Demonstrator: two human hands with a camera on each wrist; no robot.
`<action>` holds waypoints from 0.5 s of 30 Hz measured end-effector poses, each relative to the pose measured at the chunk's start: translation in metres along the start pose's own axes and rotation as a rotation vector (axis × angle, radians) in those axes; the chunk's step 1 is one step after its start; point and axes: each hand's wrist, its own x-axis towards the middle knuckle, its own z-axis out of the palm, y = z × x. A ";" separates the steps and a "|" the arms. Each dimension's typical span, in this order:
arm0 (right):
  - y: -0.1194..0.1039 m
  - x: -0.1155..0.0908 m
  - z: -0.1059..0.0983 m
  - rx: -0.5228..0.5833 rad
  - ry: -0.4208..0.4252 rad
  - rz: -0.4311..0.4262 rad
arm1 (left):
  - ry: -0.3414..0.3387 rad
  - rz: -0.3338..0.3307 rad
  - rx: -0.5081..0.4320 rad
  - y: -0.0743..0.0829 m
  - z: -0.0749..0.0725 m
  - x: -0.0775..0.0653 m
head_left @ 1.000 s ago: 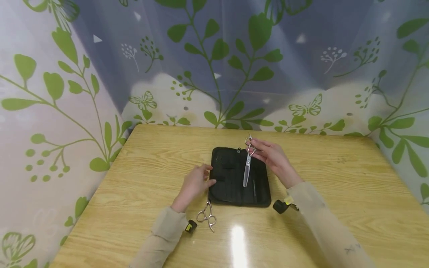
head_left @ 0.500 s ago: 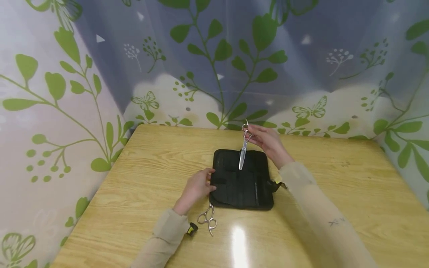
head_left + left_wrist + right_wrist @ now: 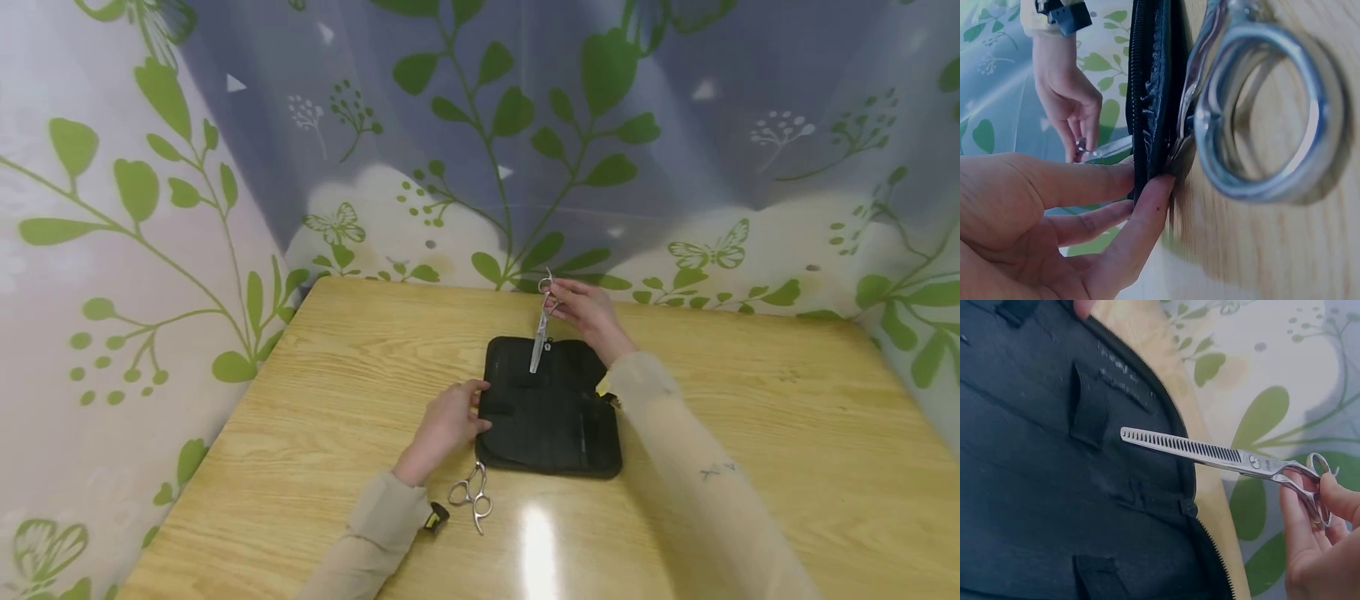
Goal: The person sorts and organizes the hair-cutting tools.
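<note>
My right hand [image 3: 592, 317] holds a pair of thinning scissors [image 3: 1210, 453] by the finger rings. Their toothed blade points down over the far part of an opened black zip case [image 3: 540, 425], near an elastic loop [image 3: 1090, 406] and apart from it in the right wrist view. With thumb and fingers my left hand [image 3: 447, 421] pinches the zippered left edge of the case, seen close in the left wrist view. A second pair of scissors [image 3: 474, 497] lies at the case's near left corner, rings outward; its blades are hidden by the case.
The case lies on a wood-grain table [image 3: 360, 350]. Behind it hangs a curtain [image 3: 480, 200] with a leaf and butterfly print, close to the table's far edge. A slim item [image 3: 582, 437] sits in the right part of the case.
My right hand has moved away from me and slightly left, carrying the thinning scissors from over the case's middle to its far part. The left hand keeps its pinch on the case edge.
</note>
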 end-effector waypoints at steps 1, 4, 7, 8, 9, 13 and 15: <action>0.001 0.002 -0.001 0.010 0.009 0.008 | -0.003 -0.002 -0.002 0.000 0.000 0.000; 0.004 0.008 -0.002 0.002 0.017 0.044 | -0.010 -0.013 -0.018 0.002 0.001 -0.001; 0.007 0.012 -0.001 -0.058 -0.010 0.071 | -0.012 -0.023 -0.032 0.003 0.001 -0.001; 0.009 0.013 0.001 -0.094 -0.030 0.075 | -0.010 -0.024 -0.032 0.003 0.001 -0.001; 0.010 0.014 0.002 -0.125 -0.045 0.072 | -0.008 -0.025 -0.032 0.003 0.001 -0.001; 0.016 0.017 0.008 -0.271 -0.089 0.045 | 0.005 -0.023 -0.023 0.003 0.001 -0.001; 0.019 0.019 0.010 -0.343 -0.083 0.028 | 0.010 -0.025 -0.021 0.002 0.001 0.000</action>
